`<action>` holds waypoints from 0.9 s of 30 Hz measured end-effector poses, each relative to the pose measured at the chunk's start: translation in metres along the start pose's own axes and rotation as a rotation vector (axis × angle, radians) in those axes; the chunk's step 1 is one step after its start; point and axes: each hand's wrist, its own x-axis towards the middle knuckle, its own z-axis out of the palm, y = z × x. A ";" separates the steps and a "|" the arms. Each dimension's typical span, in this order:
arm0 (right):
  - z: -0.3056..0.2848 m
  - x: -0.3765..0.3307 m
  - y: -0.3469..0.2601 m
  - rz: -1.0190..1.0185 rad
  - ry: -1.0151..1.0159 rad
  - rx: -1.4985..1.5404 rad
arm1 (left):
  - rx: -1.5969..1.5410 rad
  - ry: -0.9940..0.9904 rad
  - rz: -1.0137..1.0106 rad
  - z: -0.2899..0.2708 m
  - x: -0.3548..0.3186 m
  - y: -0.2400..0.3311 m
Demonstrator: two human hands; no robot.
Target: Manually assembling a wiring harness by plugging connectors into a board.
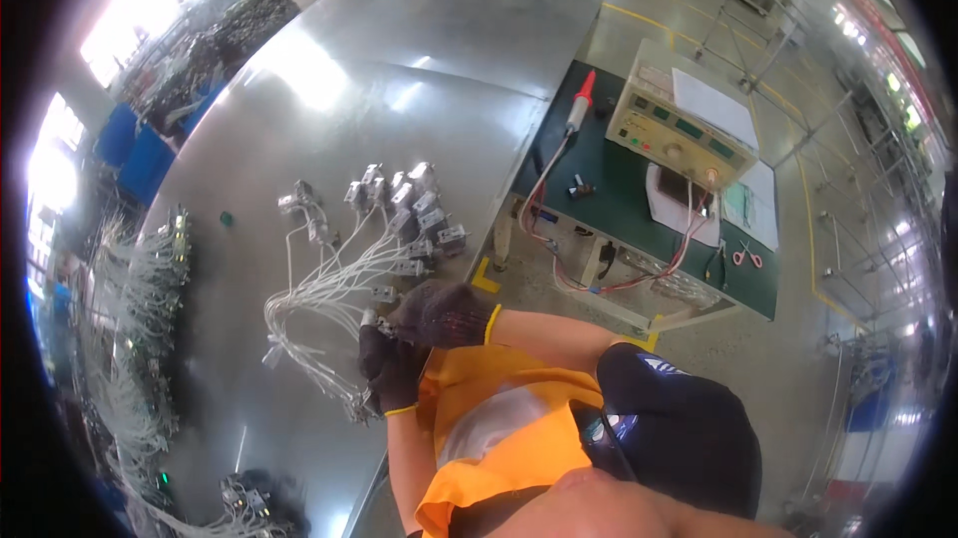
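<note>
Head: white cables (324, 283) between hands (439, 315) and cable heap (150, 288)

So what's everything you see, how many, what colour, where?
metal table: 1, silver, middle
wire bundle: 1, white, on metal table
boxy ends: many, silver, on wire bundle
wired piles: at least 2, white and dark, left, lower left
small block: 1, green, metal table's left
workbench: 1, green, right
instrument: 1, beige, on workbench
probe: 1, red and white, workbench's left
papers: several, white, by instrument
pliers: 1, dark, workbench's right
scissors: 1, red, beside pliers
bins: count unclear, blue, far left
apron: 1, orange, bottom middle
left grip: 1, dark glove, at silver part
right grip: 1, dark glove, beside left grip
</note>
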 end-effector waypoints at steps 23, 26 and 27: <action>0.006 0.016 0.003 0.215 -0.472 0.272 | -0.233 0.190 -0.130 -0.013 -0.002 0.011; 0.020 0.010 0.007 0.103 -0.192 0.144 | -0.332 0.132 -0.147 -0.018 0.005 0.023; 0.012 0.018 0.009 0.079 -0.326 0.150 | -0.315 0.146 -0.155 -0.014 0.003 0.020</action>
